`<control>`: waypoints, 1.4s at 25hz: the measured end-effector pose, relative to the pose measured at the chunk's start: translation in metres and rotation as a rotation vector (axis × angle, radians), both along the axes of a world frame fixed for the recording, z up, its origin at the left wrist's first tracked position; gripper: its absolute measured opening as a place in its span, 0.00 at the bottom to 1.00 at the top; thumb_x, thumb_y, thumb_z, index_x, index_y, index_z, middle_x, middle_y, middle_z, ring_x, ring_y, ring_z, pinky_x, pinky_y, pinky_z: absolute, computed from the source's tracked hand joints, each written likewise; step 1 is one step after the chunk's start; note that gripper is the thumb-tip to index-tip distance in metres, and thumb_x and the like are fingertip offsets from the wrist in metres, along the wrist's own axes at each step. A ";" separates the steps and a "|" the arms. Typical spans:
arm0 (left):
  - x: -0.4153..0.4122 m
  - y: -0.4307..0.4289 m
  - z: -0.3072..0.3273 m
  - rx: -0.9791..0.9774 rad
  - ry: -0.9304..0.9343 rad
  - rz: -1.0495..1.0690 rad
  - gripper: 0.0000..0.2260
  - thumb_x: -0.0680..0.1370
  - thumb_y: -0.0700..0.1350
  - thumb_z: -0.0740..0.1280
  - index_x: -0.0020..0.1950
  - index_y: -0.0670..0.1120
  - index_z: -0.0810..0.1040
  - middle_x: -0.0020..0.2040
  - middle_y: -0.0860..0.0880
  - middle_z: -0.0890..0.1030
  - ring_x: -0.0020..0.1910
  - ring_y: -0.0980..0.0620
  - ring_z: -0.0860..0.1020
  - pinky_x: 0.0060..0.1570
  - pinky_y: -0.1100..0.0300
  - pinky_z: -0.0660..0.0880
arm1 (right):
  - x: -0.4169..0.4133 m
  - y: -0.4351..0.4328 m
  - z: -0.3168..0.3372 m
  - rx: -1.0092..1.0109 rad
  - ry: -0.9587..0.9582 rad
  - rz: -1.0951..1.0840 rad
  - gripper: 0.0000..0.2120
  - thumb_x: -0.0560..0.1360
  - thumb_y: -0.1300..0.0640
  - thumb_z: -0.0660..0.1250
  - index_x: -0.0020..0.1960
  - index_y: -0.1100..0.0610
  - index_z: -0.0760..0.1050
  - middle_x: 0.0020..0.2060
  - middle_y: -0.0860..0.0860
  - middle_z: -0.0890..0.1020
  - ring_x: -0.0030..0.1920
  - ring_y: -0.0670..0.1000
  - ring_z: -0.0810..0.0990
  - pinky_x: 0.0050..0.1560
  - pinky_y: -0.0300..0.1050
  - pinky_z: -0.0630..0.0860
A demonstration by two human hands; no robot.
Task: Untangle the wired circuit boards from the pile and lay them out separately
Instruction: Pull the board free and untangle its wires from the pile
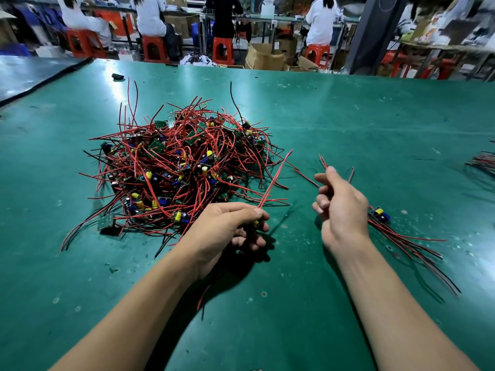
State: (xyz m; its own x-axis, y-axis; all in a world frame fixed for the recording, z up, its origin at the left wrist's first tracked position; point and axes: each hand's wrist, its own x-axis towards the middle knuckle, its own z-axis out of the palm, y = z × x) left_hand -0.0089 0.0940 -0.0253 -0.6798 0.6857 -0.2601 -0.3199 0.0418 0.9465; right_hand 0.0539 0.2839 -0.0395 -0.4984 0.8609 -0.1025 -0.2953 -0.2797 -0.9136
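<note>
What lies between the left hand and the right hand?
Only bare green table shows between the left hand and the right hand, seen in the head view.

The tangled pile (176,162) fills the table's (348,108) left middle, laid-out boards (380,216) with trailing wires bar the near right, another bundle (482,163) sits at the right edge, and open mat runs across the far side and near left.

Bright overhead glare on the table (348,116); edges warped, blurred.
</note>
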 end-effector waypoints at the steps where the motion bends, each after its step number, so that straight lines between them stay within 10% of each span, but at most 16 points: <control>1: 0.000 0.001 -0.001 0.010 -0.004 0.015 0.07 0.78 0.37 0.67 0.49 0.34 0.82 0.39 0.41 0.83 0.30 0.48 0.80 0.31 0.61 0.77 | -0.002 -0.007 0.000 0.031 -0.058 0.121 0.14 0.81 0.53 0.67 0.41 0.61 0.80 0.28 0.48 0.70 0.22 0.43 0.63 0.22 0.36 0.58; 7: 0.003 0.002 0.000 0.015 0.006 0.018 0.07 0.79 0.36 0.65 0.46 0.36 0.83 0.34 0.41 0.82 0.26 0.49 0.78 0.24 0.63 0.75 | 0.003 -0.051 -0.005 0.154 -0.183 0.866 0.17 0.75 0.47 0.74 0.49 0.62 0.83 0.32 0.60 0.79 0.25 0.52 0.75 0.25 0.40 0.70; 15: 0.003 0.004 0.002 -0.055 -0.008 -0.023 0.06 0.77 0.38 0.69 0.44 0.36 0.83 0.33 0.42 0.82 0.26 0.49 0.75 0.29 0.63 0.71 | -0.005 -0.029 -0.003 0.287 -0.211 0.465 0.14 0.81 0.49 0.66 0.46 0.57 0.85 0.23 0.49 0.62 0.21 0.45 0.58 0.23 0.35 0.55; 26: 0.004 -0.002 0.005 -0.108 0.062 -0.094 0.07 0.76 0.40 0.69 0.44 0.37 0.84 0.36 0.42 0.84 0.31 0.50 0.81 0.30 0.63 0.75 | -0.005 -0.019 0.007 -0.082 -0.093 0.276 0.31 0.81 0.37 0.58 0.32 0.57 0.82 0.26 0.47 0.69 0.20 0.45 0.61 0.21 0.37 0.57; 31: 0.008 0.008 0.006 0.109 -0.061 0.077 0.16 0.81 0.52 0.63 0.58 0.41 0.81 0.53 0.40 0.85 0.52 0.44 0.84 0.55 0.52 0.81 | 0.004 -0.050 0.009 0.339 -0.258 0.418 0.14 0.75 0.41 0.72 0.48 0.52 0.83 0.31 0.44 0.79 0.26 0.43 0.72 0.24 0.37 0.65; 35: 0.011 0.000 0.014 0.177 -0.159 -0.065 0.19 0.81 0.62 0.54 0.61 0.55 0.78 0.48 0.56 0.86 0.48 0.61 0.84 0.39 0.68 0.79 | 0.003 -0.066 0.006 0.889 -0.483 0.394 0.21 0.74 0.48 0.74 0.66 0.49 0.79 0.50 0.46 0.81 0.43 0.42 0.78 0.47 0.30 0.72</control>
